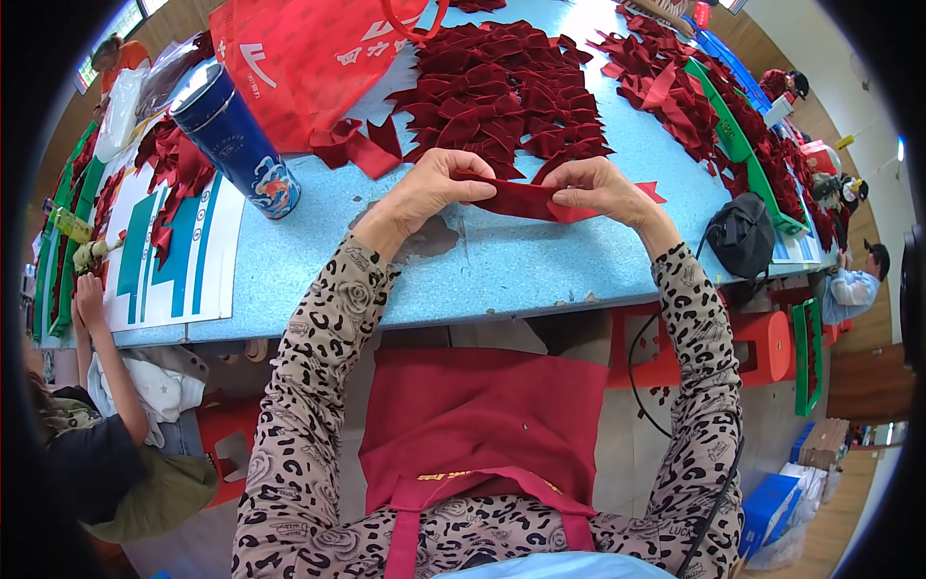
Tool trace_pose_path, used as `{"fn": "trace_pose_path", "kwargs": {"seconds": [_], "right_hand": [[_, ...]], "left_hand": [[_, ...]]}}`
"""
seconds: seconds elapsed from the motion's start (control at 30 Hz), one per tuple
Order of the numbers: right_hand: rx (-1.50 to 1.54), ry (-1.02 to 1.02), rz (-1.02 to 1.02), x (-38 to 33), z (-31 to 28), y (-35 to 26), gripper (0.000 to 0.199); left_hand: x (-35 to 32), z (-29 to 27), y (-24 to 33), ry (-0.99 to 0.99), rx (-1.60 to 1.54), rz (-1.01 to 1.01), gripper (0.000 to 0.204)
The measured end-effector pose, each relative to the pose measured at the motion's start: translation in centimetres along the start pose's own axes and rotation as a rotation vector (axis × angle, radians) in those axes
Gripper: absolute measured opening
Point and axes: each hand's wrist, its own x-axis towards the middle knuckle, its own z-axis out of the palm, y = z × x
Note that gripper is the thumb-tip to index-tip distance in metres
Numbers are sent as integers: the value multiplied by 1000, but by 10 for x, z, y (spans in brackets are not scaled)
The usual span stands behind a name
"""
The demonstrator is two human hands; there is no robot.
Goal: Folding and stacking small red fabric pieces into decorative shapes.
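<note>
Ribbon (pixel 524 202), dark red, velvety and long, runs left to right between my bare left hand (pixel 431 193) and bare right hand (pixel 610 196), neither nearer, both pinching it thumb-to-finger.

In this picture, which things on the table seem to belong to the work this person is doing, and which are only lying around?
Seem part of the work:
dark red ribbon, being held
dark red bows, piled ahead

Seem only nearby:
blue tumbler, standing
red bag
black pouch
</note>
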Motion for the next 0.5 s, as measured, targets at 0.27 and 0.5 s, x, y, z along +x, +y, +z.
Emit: {"fn": "trace_pose_path", "kwargs": {"seconds": [0.27, 0.5], "right_hand": [[-27, -46, -57, -2, 3, 3, 18], [1, 13, -31, 0, 6, 6, 14]], "left_hand": [[-6, 4, 10, -102, 64, 124, 8], [-1, -2, 2, 6, 138, 65, 8]]}}
